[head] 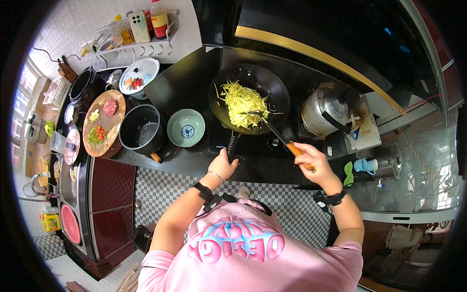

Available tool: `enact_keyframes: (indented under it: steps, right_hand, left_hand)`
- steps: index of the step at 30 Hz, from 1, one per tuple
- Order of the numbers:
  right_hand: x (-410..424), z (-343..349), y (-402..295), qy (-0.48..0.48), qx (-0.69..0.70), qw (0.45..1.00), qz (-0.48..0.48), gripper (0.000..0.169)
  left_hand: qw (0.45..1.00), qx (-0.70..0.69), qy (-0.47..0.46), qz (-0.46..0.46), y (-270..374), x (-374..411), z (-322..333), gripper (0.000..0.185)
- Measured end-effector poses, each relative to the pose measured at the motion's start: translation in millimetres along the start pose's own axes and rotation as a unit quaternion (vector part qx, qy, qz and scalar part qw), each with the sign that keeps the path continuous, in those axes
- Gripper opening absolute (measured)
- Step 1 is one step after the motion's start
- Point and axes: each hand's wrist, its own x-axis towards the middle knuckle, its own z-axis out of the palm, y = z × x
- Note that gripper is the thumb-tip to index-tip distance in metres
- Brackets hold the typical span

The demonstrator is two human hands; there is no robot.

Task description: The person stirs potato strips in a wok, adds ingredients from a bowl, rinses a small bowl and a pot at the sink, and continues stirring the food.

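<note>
A dark wok point(277, 78) sits on the stove with a heap of pale yellow-green shreds point(242, 104) in it. My left hand point(223, 165) is closed around the wok's black ribbed handle point(232, 144). In my right hand point(314, 162) is a spatula point(279, 134) with a dark metal shaft and an orange-brown wooden grip; its head rests among the shreds. Left of the wok stands a pale green bowl point(186, 127) with a blue pattern at its bottom, and beside that a black pot point(140, 126).
A round wooden board point(109, 126) holds minced meat point(110, 107), chopped garlic point(94, 115) and chopped red and green peppers point(97, 134). A metal kettle point(321, 111) stands right of the wok. A lidded enamel pot point(138, 75) is behind the black pot. The range hood's gold edge point(313, 51) hangs above.
</note>
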Motion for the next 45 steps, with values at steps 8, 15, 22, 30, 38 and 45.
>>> enact_keyframes:
  steps: [8, 15, 22, 30, 38, 45]
  right_hand:
    - [10.7, 40.6, 0.0, -0.018, 0.012, 0.999, 0.026, 0.019]
    - [83.9, 52.3, 41.6, 0.063, -0.006, 0.998, 0.018, 0.012]
    - [125.9, 39.0, 27.9, 0.021, -0.039, 0.992, -0.118, 0.026]
    - [124.6, 59.1, 62.5, -0.060, -0.144, 0.979, -0.134, 0.028]
    - [79.1, 104.9, 72.5, 0.006, -0.214, 0.972, -0.101, 0.025]
    - [47.7, 146.8, 90.4, -0.061, -0.156, 0.985, -0.048, 0.027]
  left_hand:
    - [1.000, 0.004, 0.020, 0.019, -2.0, -0.4, 6.2, 0.062]
    - [1.000, 0.004, 0.027, 0.011, -4.3, 0.9, 8.5, 0.065]
    - [1.000, 0.008, 0.001, -0.026, 7.9, -4.1, -0.4, 0.069]
    - [0.999, -0.013, 0.022, -0.041, 14.4, -8.3, -1.6, 0.061]
    - [0.998, -0.015, 0.052, -0.036, 6.8, -3.3, 7.0, 0.057]
    - [0.998, -0.031, 0.030, -0.037, 9.7, -5.1, 2.7, 0.057]
